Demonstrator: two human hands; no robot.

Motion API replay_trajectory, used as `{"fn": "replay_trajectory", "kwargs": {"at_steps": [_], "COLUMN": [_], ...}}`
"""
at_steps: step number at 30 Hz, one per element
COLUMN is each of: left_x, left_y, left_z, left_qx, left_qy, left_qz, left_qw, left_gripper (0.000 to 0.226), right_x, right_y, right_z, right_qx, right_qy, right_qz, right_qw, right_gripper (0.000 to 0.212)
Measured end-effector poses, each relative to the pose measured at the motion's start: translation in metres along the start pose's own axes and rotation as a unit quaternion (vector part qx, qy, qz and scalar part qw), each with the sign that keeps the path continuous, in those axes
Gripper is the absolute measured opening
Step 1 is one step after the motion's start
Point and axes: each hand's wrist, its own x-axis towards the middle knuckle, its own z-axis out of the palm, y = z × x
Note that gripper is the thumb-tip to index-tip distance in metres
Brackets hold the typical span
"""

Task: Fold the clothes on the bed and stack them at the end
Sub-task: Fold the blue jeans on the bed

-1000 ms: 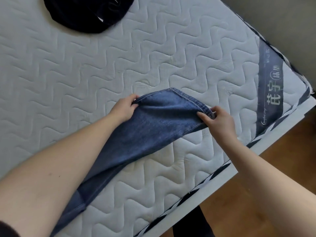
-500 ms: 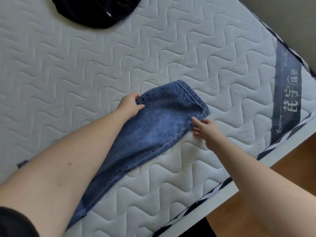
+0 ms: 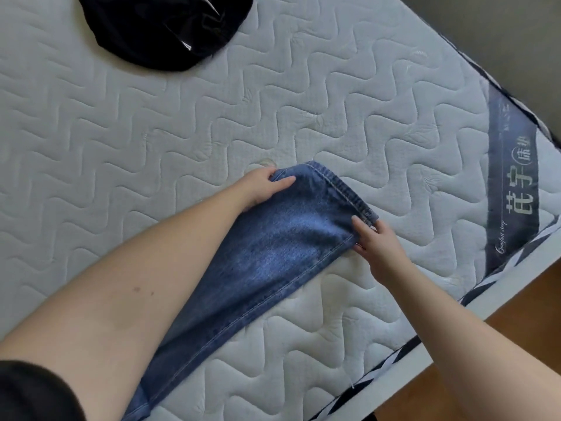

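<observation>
On the mattress: one pair of jeans [image 3: 267, 268] in hand, one dark garment [image 3: 164, 28] waiting.

Jeans, place: stretched along the mattress [image 3: 121, 132] from the near left edge of the view toward the middle, leg end farthest away, close to the near side of the bed.
Jeans, shape: long and narrow, apparently one leg laid over the other; waist end out of view under the left arm, so cannot tell how that part lies.
Left hand [image 3: 261, 185]: pinching the far-left corner of the hem, thumb on top of the denim, fingers curled under the edge.
Right hand [image 3: 375, 238]: pinching the near-right corner of the hem, fingers curled round the seam.
Hem: held taut between both hands, seemingly raised a little off the mattress.
Dark garment, place: bunched in a heap at the top of the view, well apart from the jeans, untouched.

Done so far: at most the lengthwise fold of the jeans, judging by the narrow strip.
Step in hand: probably bringing the leg end back toward the waist for a crosswise fold.
Left to do: crosswise folds of the jeans, folding of the dark garment, stacking both at the end of the bed.
Stack: none visible anywhere in view.
Progress, as a judgement: early, well under half.
</observation>
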Motion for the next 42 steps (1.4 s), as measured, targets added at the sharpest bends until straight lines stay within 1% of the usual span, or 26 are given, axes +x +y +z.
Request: {"fn": "replay_trajectory", "kwargs": {"at_steps": [2, 4, 7, 9, 12, 14, 16, 18, 20, 22, 24, 28, 32, 35, 40, 42], "left_x": [0.015, 0.029, 0.042, 0.05, 0.057, 0.056, 0.05, 0.038, 0.019, -0.006, -0.034, -0.097, -0.155, -0.187, -0.222, -0.23], "left_y": [0.016, 0.033, 0.054, 0.06, 0.054, 0.046, 0.033, 0.012, -0.012, -0.036, -0.063, -0.125, -0.187, -0.223, -0.263, -0.273], "left_z": [0.006, 0.01, 0.008, 0.009, 0.017, 0.02, 0.017, 0.007, -0.002, -0.01, -0.017, -0.027, -0.04, -0.05, -0.059, -0.059], "left_qx": [0.003, -0.016, -0.044, -0.012, 0.008, -0.008, -0.011, 0.017, 0.055, 0.091, 0.104, 0.143, 0.163, 0.169, 0.185, 0.223], "left_qy": [0.052, 0.071, 0.079, 0.1, 0.131, 0.153, 0.177, 0.181, 0.167, 0.159, 0.167, 0.186, 0.204, 0.211, 0.192, 0.196], "left_qz": [-0.007, 0.009, 0.065, 0.085, 0.082, 0.084, 0.078, 0.071, 0.072, 0.075, 0.066, 0.009, -0.056, -0.085, -0.107, -0.1], "left_qw": [0.999, 0.997, 0.994, 0.991, 0.988, 0.985, 0.981, 0.981, 0.982, 0.98, 0.978, 0.972, 0.964, 0.959, 0.958, 0.95], "left_gripper": [0.028, 0.026, 0.039, 0.041, 0.038, 0.04, 0.042, 0.043, 0.042, 0.042, 0.043, 0.049, 0.053, 0.047, 0.043, 0.042], "right_x": [0.008, 0.012, 0.016, 0.018, 0.027, 0.033, 0.031, 0.018, 0.003, -0.014, -0.031, -0.066, -0.095, -0.113, -0.131, -0.135], "right_y": [-0.003, -0.008, -0.013, -0.013, -0.014, -0.015, -0.011, -0.001, 0.015, 0.032, 0.05, 0.085, 0.105, 0.119, 0.147, 0.156], "right_z": [0.002, 0.001, -0.007, -0.01, -0.011, -0.013, -0.014, -0.009, -0.001, 0.013, 0.032, 0.076, 0.109, 0.126, 0.157, 0.169], "right_qx": [0.013, 0.027, 0.013, 0.013, 0.011, 0.0, -0.036, -0.083, -0.101, -0.079, -0.072, -0.12, -0.143, -0.166, -0.186, -0.189], "right_qy": [0.009, 0.029, 0.041, 0.036, 0.056, 0.09, 0.127, 0.159, 0.178, 0.159, 0.107, 0.001, -0.046, -0.089, -0.11, -0.107], "right_qz": [0.005, -0.015, -0.064, -0.085, -0.082, -0.07, -0.07, -0.074, -0.061, -0.027, 0.011, 0.095, 0.166, 0.223, 0.224, 0.225], "right_qw": [1.0, 0.999, 0.997, 0.996, 0.995, 0.993, 0.989, 0.981, 0.977, 0.984, 0.992, 0.988, 0.975, 0.956, 0.95, 0.95], "right_gripper": [0.016, 0.006, 0.014, 0.018, 0.013, 0.021, 0.031, 0.033, 0.028, 0.019, 0.013, 0.027, 0.027, 0.031, 0.037, 0.035]}}
